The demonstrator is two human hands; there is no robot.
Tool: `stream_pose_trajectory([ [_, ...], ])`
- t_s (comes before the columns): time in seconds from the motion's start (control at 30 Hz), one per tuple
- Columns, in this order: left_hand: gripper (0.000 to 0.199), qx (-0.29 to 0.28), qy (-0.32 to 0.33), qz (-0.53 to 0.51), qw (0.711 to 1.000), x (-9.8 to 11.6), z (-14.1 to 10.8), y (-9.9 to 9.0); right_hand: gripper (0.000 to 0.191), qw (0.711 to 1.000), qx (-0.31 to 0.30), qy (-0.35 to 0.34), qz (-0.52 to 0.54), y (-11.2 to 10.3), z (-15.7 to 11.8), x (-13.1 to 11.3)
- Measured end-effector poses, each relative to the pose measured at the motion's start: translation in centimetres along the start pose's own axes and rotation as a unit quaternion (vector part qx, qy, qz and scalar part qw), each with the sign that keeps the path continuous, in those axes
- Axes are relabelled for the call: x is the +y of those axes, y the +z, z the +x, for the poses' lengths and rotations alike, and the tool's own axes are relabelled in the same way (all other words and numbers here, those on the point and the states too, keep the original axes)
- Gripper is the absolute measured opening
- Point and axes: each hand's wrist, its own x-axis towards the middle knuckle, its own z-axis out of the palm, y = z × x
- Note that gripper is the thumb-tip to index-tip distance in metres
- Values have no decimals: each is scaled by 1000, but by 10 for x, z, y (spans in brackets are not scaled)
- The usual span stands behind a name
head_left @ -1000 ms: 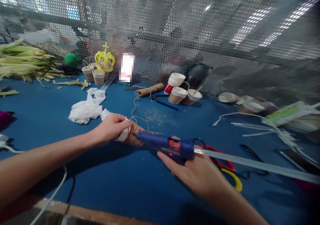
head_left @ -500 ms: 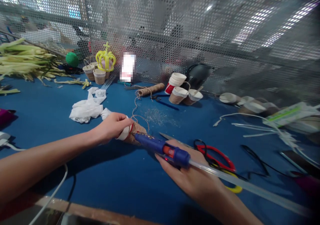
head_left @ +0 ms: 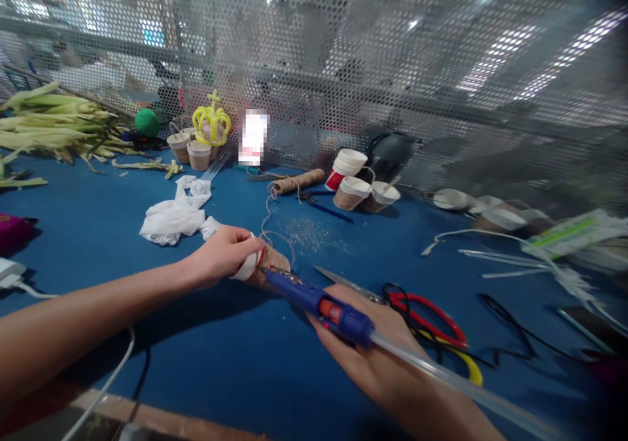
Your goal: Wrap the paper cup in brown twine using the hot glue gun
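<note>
My left hand (head_left: pixel 228 254) is closed on the white rim of a small paper cup (head_left: pixel 275 262) lying on its side, its body wrapped in brown twine. My right hand (head_left: pixel 367 336) grips a blue glue gun (head_left: pixel 314 300) with a long clear glue stick in its back. The gun's nozzle is at the twine near the cup's red band; whether it touches cannot be made out. A loose strand runs from the cup to a twine roll (head_left: pixel 299 181) farther back.
Scissors (head_left: pixel 432 317) with red and yellow handles lie beside my right hand. Crumpled white cloth (head_left: pixel 171 222) is left of the cup. Pliers (head_left: pixel 328 207), wrapped cups (head_left: pixel 351 192), a yellow crown (head_left: pixel 212 123) and husks (head_left: pixel 59 123) stand or lie toward the mesh wall (head_left: pixel 304 48).
The whole view has shifted slightly, so things appear a little lower and to the right. Both hands keep their holds on the cup and glue gun.
</note>
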Motion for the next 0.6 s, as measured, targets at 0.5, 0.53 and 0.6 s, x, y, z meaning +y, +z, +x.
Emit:
stream_pose_trajectory([
  [0.5,21,-12,8,-7,1000,2,-2,1,11,999,14,40,-18,-2,1,-2],
  [0.53,21,-14,8,-8,1000,2,-2,1,11,999,12,44,-22,-2,0,-1],
  [0.6,21,-18,9,-11,1000,2,-3,1,13,998,9,59,-27,-2,0,0],
])
